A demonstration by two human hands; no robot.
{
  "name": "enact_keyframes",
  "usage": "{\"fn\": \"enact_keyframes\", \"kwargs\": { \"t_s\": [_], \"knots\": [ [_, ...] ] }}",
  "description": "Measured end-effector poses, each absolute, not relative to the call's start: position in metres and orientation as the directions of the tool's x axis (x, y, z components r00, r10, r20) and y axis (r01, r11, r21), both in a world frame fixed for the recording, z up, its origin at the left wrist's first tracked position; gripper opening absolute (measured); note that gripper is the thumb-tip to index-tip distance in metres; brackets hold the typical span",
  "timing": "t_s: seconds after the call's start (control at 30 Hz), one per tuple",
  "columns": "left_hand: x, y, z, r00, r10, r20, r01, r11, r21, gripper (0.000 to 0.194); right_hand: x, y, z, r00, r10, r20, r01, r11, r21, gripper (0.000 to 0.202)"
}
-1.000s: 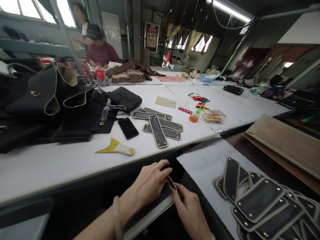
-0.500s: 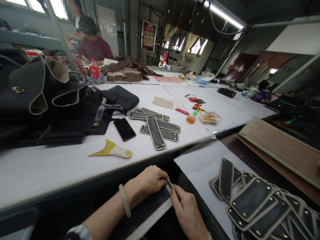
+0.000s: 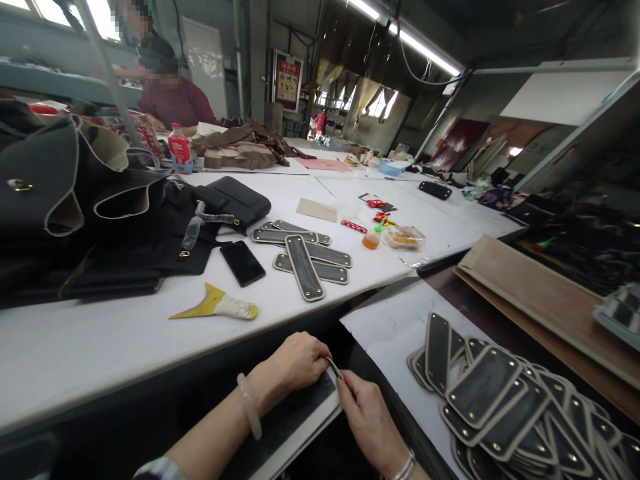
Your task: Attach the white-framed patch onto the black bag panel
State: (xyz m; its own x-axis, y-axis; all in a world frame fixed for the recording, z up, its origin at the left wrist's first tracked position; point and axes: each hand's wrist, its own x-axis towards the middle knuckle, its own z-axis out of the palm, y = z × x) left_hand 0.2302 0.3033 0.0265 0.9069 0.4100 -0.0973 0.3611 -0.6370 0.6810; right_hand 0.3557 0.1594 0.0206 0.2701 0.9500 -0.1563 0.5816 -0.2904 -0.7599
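Note:
Low in front of me, below the table's edge, is a black leather piece (image 3: 295,423) with a pale border. My left hand (image 3: 300,360), with a pale bangle on its wrist, is closed with its fingertips pinching the far corner. From the other side my right hand (image 3: 370,413) pinches the same corner between thumb and fingers. A thin pale-edged rim (image 3: 333,367) shows between the two sets of fingertips; whether it is a separate strip I cannot tell. My arm hides part of the black piece.
Several riveted black panels (image 3: 305,267) lie on the white table (image 3: 125,347), near a phone (image 3: 243,263) and a yellow-and-white scraper-like tool (image 3: 215,303). A heap of similar panels (image 3: 487,387) is at right. Black bags (image 3: 40,193) crowd the left. Beyond sits a person (image 3: 175,100).
My view has swung slightly right, so the table's things sit further left. Both hands keep their pinch at the corner, and more of the pale lower border shows.

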Motion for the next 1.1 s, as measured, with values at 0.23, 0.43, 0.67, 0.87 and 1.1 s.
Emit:
{"fn": "enact_keyframes", "kwargs": {
  "t_s": [0.23, 0.43, 0.67, 0.87, 1.1],
  "knots": [
    [0.231, 0.303, 0.030, 0.897, 0.414, -0.153, 0.392, -0.586, 0.709, 0.034, 0.347, 0.148, 0.011, 0.337, 0.910, -0.240, 0.325, -0.352, -0.878, 0.051],
    [0.239, 0.318, 0.028, 0.887, 0.370, -0.277, 0.438, -0.481, 0.759, 0.031, 0.338, 0.145, -0.001, 0.416, 0.852, -0.317, 0.141, -0.405, -0.904, 0.066],
    [0.223, 0.315, 0.033, 0.868, 0.415, -0.272, 0.460, -0.465, 0.757, 0.037, 0.342, 0.147, 0.000, 0.461, 0.811, -0.361, 0.155, -0.474, -0.867, 0.078],
    [0.199, 0.264, 0.056, 0.875, 0.481, 0.055, 0.387, -0.762, 0.520, 0.030, 0.344, 0.144, -0.007, 0.469, 0.822, -0.325, 0.178, -0.448, -0.876, 0.071],
    [0.177, 0.228, 0.024, 0.921, 0.349, 0.172, 0.279, -0.900, 0.334, 0.046, 0.349, 0.145, -0.005, 0.446, 0.869, -0.215, 0.334, -0.385, -0.861, 0.055]
  ]
}}
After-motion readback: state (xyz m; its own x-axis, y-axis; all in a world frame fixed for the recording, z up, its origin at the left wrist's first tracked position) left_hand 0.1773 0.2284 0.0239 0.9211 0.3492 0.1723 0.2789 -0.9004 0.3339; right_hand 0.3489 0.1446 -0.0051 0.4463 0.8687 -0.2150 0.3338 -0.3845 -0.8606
